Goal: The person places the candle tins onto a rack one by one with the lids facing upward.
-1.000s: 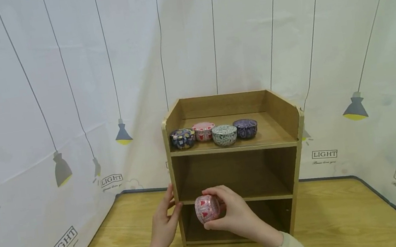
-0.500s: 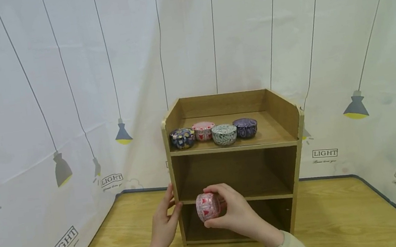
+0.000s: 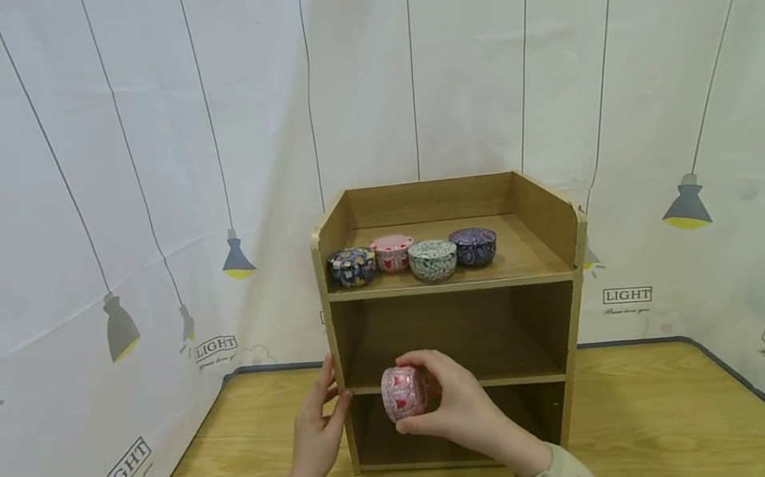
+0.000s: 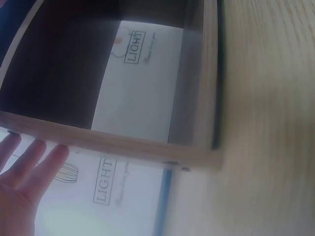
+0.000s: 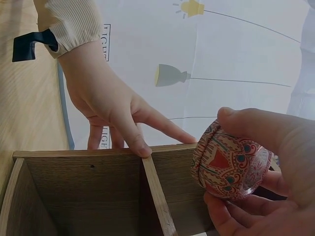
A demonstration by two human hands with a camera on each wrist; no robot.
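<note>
My right hand [image 3: 465, 409] grips a small round pink tin [image 3: 404, 394] with red patterns, thumb on one side and fingers on the other. The tin is tipped on its side in front of the wooden shelf unit [image 3: 447, 291], near the middle board. In the right wrist view its ornate side [image 5: 229, 164] faces the camera. My left hand [image 3: 319, 434] rests against the shelf's left side panel, its fingers extended along the outside and its thumb at the front edge. On the top shelf stand a dark floral tin [image 3: 353, 267], a pink tin [image 3: 393, 253], a green leafy tin [image 3: 433, 260] and a purple tin [image 3: 474, 247].
The shelf unit stands on a wood-grain table [image 3: 652, 412], with two compartments below its top. A white backdrop [image 3: 252, 127] printed with hanging lamps surrounds the table at the back and sides.
My right hand has lifted the pink tin slightly and shifted it a little to the right. The left hand and the tins on top have stayed in place.
</note>
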